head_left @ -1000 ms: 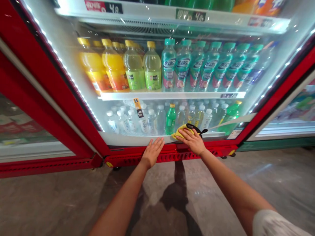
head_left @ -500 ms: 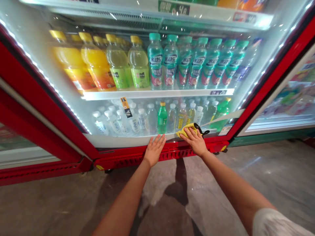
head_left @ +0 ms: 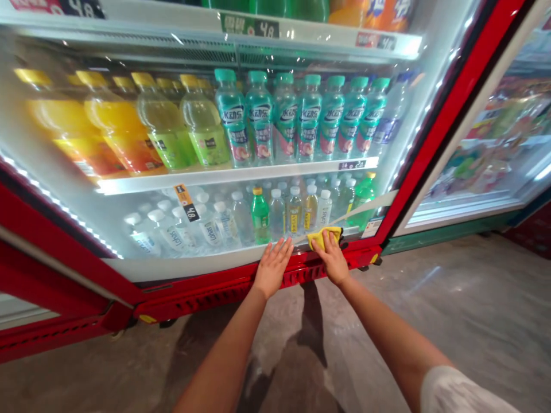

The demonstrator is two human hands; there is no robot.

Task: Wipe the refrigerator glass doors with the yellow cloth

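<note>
The yellow cloth [head_left: 316,236] with dark edging lies against the lower glass, just above the red bottom rail [head_left: 206,278] of the cooler. My right hand [head_left: 336,265] has its fingers laid over this cloth; if they pinch it or only press it, I cannot tell. My left hand [head_left: 272,269] is open, holding nothing, with fingers spread at the upper edge of the rail. I judge the cloth light and soft, not fragile, and it may bunch or slip on smooth glass. I would take hold at its middle, with several fingers flat. Above the rail, to the right, a pale strip [head_left: 370,206] runs slanting across the glass. Behind the glass, also above the rail, stands a green bottle [head_left: 260,218] with yellow cap. Below the rail is the grey floor [head_left: 387,298].
</note>
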